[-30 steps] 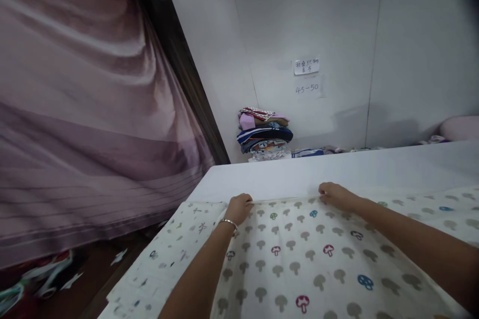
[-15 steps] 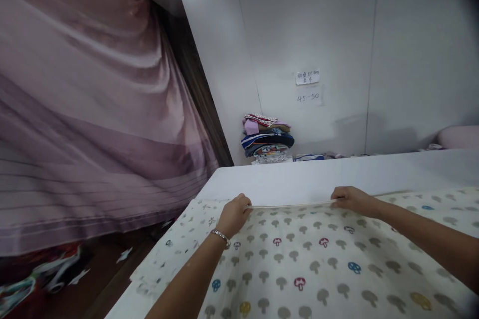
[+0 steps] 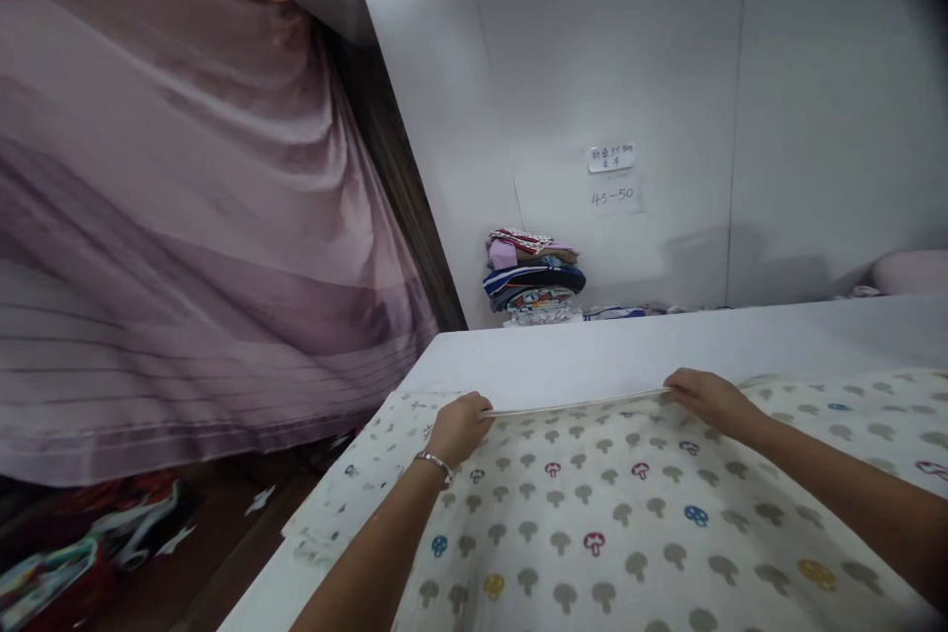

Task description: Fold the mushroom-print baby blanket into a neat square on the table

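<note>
Hanging well to the left of the left hand point(image 3: 460, 428) is a pink curtain point(image 3: 222, 247). Just beside that hand, on its left, lies small-print fabric point(image 3: 370, 454). The left hand pinches the far edge of the mushroom-print cloth point(image 3: 578, 504). The cloth spreads between the hands and nearer than both, over the white surface point(image 3: 578, 360). Judged by its folds, it should handle as light, soft and limp, with low risk of damage; grip the edge at two separated points to limit sagging. The right hand point(image 3: 702, 397) pinches the same edge; mushroom print continues to its right.
</note>
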Available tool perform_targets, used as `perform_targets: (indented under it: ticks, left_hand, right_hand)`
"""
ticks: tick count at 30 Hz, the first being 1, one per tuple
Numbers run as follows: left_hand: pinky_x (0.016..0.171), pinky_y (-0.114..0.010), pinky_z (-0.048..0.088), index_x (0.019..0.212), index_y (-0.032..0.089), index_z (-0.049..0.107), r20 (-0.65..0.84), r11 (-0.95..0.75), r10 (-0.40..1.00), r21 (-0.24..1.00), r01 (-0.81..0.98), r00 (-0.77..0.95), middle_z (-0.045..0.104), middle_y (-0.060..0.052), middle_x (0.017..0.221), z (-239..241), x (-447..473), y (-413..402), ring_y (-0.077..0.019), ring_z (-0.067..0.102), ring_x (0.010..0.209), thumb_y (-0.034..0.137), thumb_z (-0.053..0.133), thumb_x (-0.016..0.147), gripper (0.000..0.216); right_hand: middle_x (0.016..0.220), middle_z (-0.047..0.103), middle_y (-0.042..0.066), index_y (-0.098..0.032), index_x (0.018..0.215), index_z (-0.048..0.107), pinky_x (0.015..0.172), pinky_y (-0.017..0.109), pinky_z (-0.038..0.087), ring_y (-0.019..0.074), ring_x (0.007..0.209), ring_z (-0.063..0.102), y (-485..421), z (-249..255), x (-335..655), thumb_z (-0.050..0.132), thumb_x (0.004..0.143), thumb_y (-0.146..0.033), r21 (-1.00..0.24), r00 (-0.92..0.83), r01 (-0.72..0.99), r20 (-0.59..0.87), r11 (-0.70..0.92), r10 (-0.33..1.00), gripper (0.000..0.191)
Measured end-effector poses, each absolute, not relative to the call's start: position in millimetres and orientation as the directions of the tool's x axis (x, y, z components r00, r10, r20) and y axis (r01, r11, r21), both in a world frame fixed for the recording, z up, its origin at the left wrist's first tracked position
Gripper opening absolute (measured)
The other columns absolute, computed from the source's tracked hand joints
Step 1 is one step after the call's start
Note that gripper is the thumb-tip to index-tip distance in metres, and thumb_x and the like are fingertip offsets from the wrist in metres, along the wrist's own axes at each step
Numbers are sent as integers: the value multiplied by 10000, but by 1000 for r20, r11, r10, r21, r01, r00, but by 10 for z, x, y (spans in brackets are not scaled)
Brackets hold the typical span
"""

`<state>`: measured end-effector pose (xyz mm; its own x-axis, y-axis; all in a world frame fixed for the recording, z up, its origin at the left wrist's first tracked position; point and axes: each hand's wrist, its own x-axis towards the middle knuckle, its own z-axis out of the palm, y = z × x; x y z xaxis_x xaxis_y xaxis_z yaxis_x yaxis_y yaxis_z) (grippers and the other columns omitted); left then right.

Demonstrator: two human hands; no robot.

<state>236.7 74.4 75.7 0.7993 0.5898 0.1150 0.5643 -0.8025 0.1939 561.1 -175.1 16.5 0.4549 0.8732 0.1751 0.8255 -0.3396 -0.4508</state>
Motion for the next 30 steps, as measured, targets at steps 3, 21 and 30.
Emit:
perform_targets:
  ticks: [3, 21, 30]
  left_hand:
    - [735, -243, 364, 761, 223, 627, 121, -739, 663, 258, 622, 738, 612, 0, 820, 762, 2301, 878, -147, 539, 809, 210, 536, 725, 98]
    - [679, -235, 401, 684, 172, 582, 169, -455, 874, 610, 648, 455, 596, -3, 723, 696, 2256, 1291, -141, 540, 739, 251, 615, 676, 86]
    - [647, -245, 413, 685, 183, 557, 116, -306, 946, 637, 708, 304, 605, -14, 699, 478, 2339, 1447, -152, 563, 720, 346, 590, 715, 169]
  right_hand:
    - [896, 655, 45, -233, 848, 586, 664, 295, 412, 218, 820, 577, -1714, 119, 5666, 346, 824, -386, -492, 548, 758, 127, -427, 827, 285]
    - [920, 662, 81, -242, 840, 625, 611, 345, 399, 287, 826, 593, -1070, -296, 5916, 367, 827, -365, -381, 619, 735, 37, -561, 785, 286]
    - [985, 656, 100, -214, 866, 629, 674, 374, 402, 300, 870, 589, -1003, -384, 5895, 365, 835, -349, -309, 580, 775, 1, -551, 815, 299]
